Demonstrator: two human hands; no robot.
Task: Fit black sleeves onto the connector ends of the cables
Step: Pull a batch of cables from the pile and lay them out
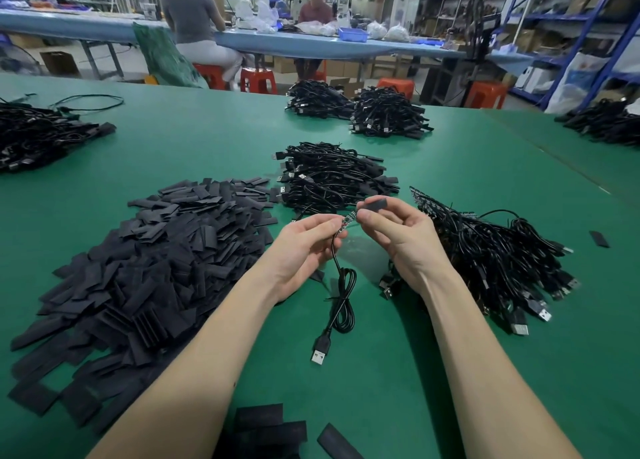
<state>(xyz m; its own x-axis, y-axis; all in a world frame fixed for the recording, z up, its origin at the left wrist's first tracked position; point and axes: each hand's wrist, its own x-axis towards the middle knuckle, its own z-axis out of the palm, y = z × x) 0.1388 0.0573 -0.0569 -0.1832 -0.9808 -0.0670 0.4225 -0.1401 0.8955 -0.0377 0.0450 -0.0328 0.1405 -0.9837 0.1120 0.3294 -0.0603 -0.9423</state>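
Observation:
My left hand pinches a thin black cable just behind its small circuit-board connector end. The cable hangs down in a loop, and its USB plug rests on the green table. My right hand holds a flat black sleeve between thumb and fingers, right at the tip of that connector end. Whether the sleeve is over the tip I cannot tell. A big heap of loose black sleeves lies to the left.
A bundle of cables with bare board ends lies to the right, and sleeved cables are piled ahead. More cable piles sit farther back and at both table edges. A few sleeves lie near me. People sit at a far bench.

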